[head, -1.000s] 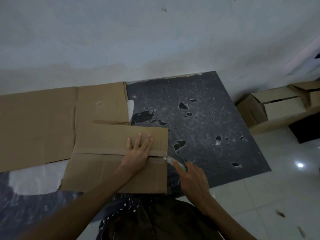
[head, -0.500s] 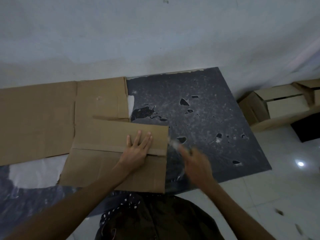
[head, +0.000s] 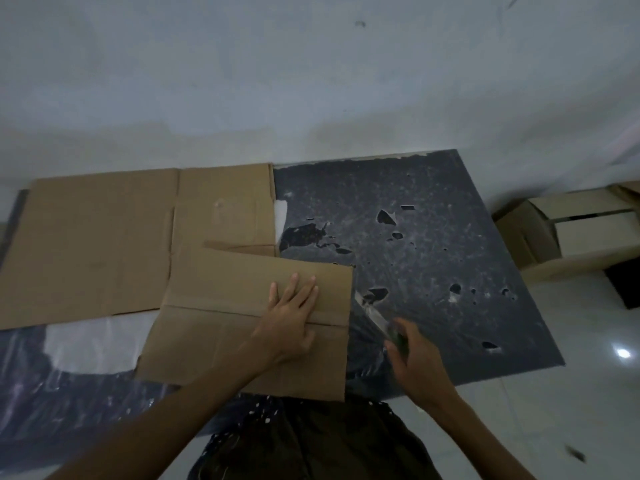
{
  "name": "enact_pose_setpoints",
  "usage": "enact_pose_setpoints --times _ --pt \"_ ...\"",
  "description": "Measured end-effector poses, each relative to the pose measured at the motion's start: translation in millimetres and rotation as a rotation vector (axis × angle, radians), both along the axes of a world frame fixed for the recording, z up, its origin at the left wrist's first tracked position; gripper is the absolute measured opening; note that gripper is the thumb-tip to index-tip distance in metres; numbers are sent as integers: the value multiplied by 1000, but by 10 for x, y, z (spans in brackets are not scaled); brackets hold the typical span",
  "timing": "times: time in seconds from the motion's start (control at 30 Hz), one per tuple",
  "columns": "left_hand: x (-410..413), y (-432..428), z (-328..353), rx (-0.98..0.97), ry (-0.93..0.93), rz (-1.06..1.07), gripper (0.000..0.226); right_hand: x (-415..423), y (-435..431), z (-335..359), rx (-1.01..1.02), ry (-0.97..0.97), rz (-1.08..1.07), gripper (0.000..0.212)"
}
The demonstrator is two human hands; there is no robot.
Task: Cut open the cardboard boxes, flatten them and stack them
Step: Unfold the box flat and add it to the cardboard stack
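A flattened brown cardboard piece (head: 221, 306) lies on the dark mat in front of me. My left hand (head: 291, 320) presses flat on it near its right end, fingers straight, across a fold line. Just right of the cardboard's edge, my right hand (head: 412, 358) grips a cutter (head: 374, 313) whose blade points up and left toward that edge. A larger flattened cardboard sheet (head: 104, 237) lies behind, partly under the near piece.
A worn dark mat (head: 433, 254) with holes covers the floor. A white wall (head: 311, 81) runs along the back. Unflattened cardboard boxes (head: 568, 230) stand at the far right on the white tile floor (head: 554, 410). A white patch (head: 93, 344) shows at the left.
My right hand has come back down and right with the cutter, after swinging up beside the cardboard's right edge. My left hand stays pressed on the cardboard.
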State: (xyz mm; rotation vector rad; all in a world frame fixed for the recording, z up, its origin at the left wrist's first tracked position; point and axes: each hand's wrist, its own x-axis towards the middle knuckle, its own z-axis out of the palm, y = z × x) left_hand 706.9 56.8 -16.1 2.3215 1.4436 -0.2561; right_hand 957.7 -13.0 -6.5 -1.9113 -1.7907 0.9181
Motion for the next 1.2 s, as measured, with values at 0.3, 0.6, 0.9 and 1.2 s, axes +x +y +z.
enact_pose_setpoints --times 0.3,0.6,0.9,1.2 --pt "-165 -324 476 -237 -916 690 28 -1355 323 364 -28 340 56 39" --pt "-1404 -593 365 46 -888 1055 35 -2354 802 516 108 -164 480 53" --pt "-2319 -722 -6 170 -79 520 76 -3037 1392 292 -258 -795 860 139" --pt "-2533 -633 -179 323 -43 320 48 -2993 1299 311 -154 -717 829 115"
